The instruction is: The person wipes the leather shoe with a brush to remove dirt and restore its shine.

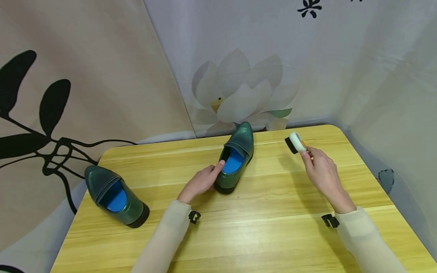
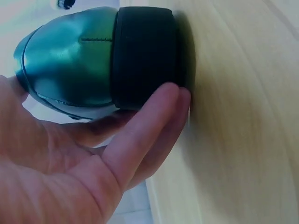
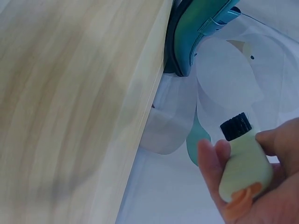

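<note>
A dark green pointed-toe loafer (image 1: pixel 239 147) with a blue insole (image 1: pixel 234 162) is upright at the far middle of a pale wooden counter (image 1: pixel 266 227), toe towards the backdrop; whether its heel touches the wood is hard to tell. The left hand (image 1: pixel 202 178) grips its heel end, thumb at the opening, fingers along the black heel block. The loafer looks fairly light and firm, with a smooth, perhaps slippery upper; the stiff back beside the heel seems the surest hold.

To its right, clear of the wood, the right hand (image 1: pixel 322 167) pinches a small white brush (image 1: pixel 297 141) by its handle, the dark bristles (image 1: pixel 291 145) facing the loafer. The brush looks light and rigid, best held at the rounded handle, away from the bristles.

A matching loafer (image 1: pixel 131 208) rests at the counter's left edge, toe pointing away. Behind hangs a pale cloth backdrop (image 1: pixel 242 94) printed with a lotus and dark leaves.
</note>
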`<state>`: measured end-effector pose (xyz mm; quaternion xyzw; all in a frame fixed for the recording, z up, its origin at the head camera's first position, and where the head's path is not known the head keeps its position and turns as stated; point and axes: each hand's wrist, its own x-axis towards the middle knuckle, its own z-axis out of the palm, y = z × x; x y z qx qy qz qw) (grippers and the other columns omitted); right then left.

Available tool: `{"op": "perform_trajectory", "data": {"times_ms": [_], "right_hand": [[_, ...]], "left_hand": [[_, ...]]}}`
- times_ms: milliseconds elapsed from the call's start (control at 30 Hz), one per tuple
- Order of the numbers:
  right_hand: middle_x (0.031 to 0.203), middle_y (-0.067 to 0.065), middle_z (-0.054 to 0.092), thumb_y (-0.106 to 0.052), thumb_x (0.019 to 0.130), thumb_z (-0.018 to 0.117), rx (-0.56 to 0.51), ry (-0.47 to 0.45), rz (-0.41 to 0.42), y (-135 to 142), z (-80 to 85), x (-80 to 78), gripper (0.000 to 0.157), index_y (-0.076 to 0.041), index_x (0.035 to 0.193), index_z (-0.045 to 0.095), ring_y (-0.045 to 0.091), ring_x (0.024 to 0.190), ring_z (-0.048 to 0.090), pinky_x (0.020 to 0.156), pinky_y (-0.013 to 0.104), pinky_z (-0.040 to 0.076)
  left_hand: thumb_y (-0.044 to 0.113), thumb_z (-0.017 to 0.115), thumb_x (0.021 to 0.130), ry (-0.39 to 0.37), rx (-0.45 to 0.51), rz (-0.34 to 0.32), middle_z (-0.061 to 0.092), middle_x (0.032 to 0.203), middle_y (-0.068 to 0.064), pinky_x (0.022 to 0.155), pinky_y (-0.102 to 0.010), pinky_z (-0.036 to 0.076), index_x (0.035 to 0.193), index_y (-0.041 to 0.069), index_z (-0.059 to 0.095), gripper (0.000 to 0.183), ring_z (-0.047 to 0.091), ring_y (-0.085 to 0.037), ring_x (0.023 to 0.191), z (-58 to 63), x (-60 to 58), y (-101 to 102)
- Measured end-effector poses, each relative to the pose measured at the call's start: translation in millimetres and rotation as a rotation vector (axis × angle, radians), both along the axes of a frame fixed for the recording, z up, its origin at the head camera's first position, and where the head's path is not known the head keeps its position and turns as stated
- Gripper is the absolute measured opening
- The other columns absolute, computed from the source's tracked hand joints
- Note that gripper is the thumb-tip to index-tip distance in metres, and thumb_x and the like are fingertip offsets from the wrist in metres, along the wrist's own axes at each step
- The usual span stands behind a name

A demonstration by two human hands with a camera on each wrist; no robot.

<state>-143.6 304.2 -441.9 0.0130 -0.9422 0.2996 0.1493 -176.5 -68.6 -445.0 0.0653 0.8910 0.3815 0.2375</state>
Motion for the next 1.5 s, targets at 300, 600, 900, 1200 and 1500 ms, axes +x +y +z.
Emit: {"op": "perform_trajectory", "data": {"times_ms": [300,600,900,1200,1500], "right_hand": [[0.099,0.024,0.065,-0.026,0.112,0.047,-0.005,0.021,-0.008,0.1,0.7,0.9,0.045,0.013,0.13,0.06,0.03,0.071,0.055,0.059,0.039,0.041],[0.102,0.026,0.065,-0.027,0.112,0.046,-0.011,0.017,-0.003,1.5,0.2,1.7,0.047,0.014,0.133,0.058,0.031,0.071,0.055,0.059,0.039,0.041],[0.101,0.025,0.065,-0.03,0.112,0.045,-0.036,0.0,0.015,0.8,-0.7,3.3,0.051,0.014,0.136,0.056,0.028,0.071,0.059,0.058,0.038,0.043],[0.105,0.025,0.065,-0.029,0.112,0.046,-0.06,0.023,0.039,-6.2,1.6,9.7,0.051,0.014,0.138,0.055,0.028,0.075,0.059,0.061,0.038,0.045],[0.103,0.024,0.065,-0.028,0.112,0.047,-0.064,0.041,0.038,-6.8,-0.2,10.2,0.05,0.015,0.137,0.055,0.03,0.076,0.059,0.061,0.037,0.045]], "left_hand": [[0.073,0.029,0.102,-0.011,-0.025,-0.053,0.067,0.105,-0.018,0.089,-0.047,0.053,0.138,0.003,0.061,0.085,0.068,-0.032,0.091,5.8,-2.8,-3.8],[0.086,0.036,0.092,0.121,-0.096,0.003,0.036,0.163,-0.021,0.118,-0.058,0.031,0.163,0.002,0.025,0.111,0.037,-0.039,0.148,15.4,-8.9,16.1],[0.076,0.055,0.092,0.49,-0.367,-0.063,0.044,0.151,-0.027,0.106,-0.051,0.047,0.158,-0.004,0.033,0.106,0.047,-0.041,0.136,31.8,-28.4,67.9],[0.078,0.059,0.087,0.49,-0.599,-0.135,0.035,0.157,-0.03,0.112,-0.061,0.036,0.163,0.001,0.025,0.114,0.035,-0.047,0.144,25.4,-40.3,99.8],[0.081,0.063,0.083,0.362,-0.625,-0.073,0.033,0.156,-0.034,0.107,-0.062,0.043,0.165,0.003,0.02,0.12,0.038,-0.05,0.141,21.4,-40.7,105.4]]}}
